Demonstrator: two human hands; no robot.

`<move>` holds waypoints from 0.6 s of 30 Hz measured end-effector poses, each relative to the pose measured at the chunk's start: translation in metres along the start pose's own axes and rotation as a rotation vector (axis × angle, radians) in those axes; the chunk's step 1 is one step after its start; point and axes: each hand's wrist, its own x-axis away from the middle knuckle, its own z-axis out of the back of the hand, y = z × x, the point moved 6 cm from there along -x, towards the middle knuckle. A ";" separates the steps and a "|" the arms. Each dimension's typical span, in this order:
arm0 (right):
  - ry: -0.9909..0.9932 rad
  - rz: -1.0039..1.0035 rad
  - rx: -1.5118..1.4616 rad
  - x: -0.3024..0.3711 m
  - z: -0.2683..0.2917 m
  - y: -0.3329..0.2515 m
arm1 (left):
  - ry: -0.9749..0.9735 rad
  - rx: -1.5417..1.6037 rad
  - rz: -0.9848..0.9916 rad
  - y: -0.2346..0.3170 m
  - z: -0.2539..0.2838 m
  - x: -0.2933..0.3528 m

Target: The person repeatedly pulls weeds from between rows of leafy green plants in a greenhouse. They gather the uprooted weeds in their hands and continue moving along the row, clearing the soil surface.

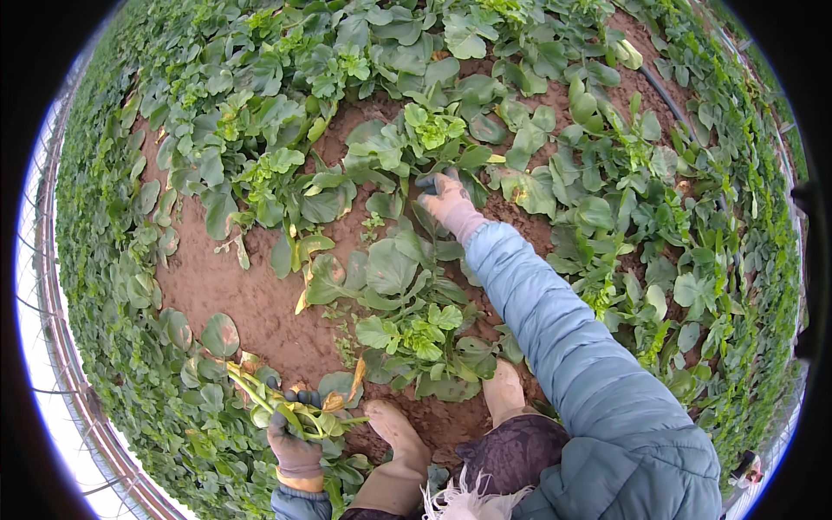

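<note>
Two gloved hands [295, 444] are busy among the low, leafy plants, and from where I stand they are well apart. The person's left hand, down by the left foot, is closed around a loose bunch of leaf stalks [251, 392], pale green and yellow. The stalks slant up and to the left out of the grip, with a withered, yellow-brown leaf [357, 381] sticking up on the other side of it.

The right hand [446, 198] reaches far forward, its arm stretched out in a blue quilted sleeve [555, 321]. Its dark fingertips go in among the leaves just below the bright green crown [433, 127] of a plant; foliage hides them partly, so I cannot tell whether they grasp anything.

Nearer the person, a second plant with a bright crown [422, 336] spreads its broad leaves just in front of the tan boots [394, 426]. Left of it lies reddish-brown soil [230, 290], with a yellowed leaf [303, 290] drooping at the edge. Right of the far hand, a large leaf [529, 192] shows yellow and brown patches. Farther off on the right, a black hose [666, 95] runs between the plants.
</note>
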 end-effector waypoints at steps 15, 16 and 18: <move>-0.200 -0.016 -0.517 0.167 0.034 -0.032 | 0.004 -0.061 0.068 -0.005 0.000 -0.003; -0.202 0.189 -0.525 0.183 0.027 -0.056 | -0.053 -0.067 0.104 -0.008 -0.004 -0.003; -0.244 0.527 -0.531 0.209 0.005 -0.104 | -0.038 -0.101 0.110 -0.009 -0.005 -0.003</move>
